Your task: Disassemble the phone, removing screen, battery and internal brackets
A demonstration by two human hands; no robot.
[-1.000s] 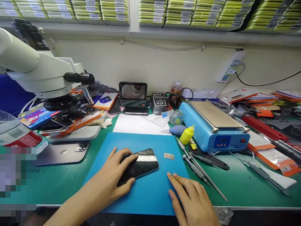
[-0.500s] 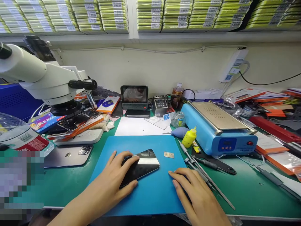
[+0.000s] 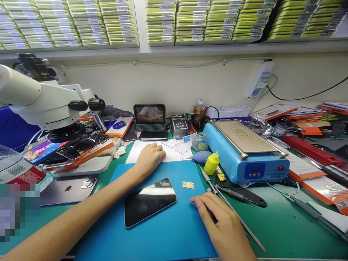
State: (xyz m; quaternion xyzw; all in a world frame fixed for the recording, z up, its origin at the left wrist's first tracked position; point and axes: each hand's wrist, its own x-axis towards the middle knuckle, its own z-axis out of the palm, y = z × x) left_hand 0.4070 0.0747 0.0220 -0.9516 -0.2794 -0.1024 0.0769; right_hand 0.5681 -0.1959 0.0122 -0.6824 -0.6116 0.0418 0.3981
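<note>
A dark-screened smartphone (image 3: 150, 202) lies at a slant on the blue mat (image 3: 152, 241), and neither hand touches it. Beyond it, my left hand (image 3: 150, 159) rests over the white paper at the mat's far edge. Its fingers are curled under, so their tips and anything in them are hidden. My right hand (image 3: 219, 219) is low on the mat's right side, thumb and forefinger tips close together, with nothing visible in them. Just past those fingertips is a small metallic plate (image 3: 188, 185). Pen-like tools and a long metal tool (image 3: 252, 233) lie right beside this hand.
At left stand a microscope (image 3: 54, 105), a large plastic bottle (image 3: 21, 168) and another phone (image 3: 67, 190) lying back up. To the right are a yellow squeeze bottle (image 3: 211, 164), a glass jar (image 3: 200, 142) and a blue heating plate machine (image 3: 244, 159). A small screen (image 3: 149, 116) stands at the back.
My left hand has let go of the phone and moved forward to the white paper, its fingers now curled. My right hand's fingers have drawn closer together. The view has shifted.
</note>
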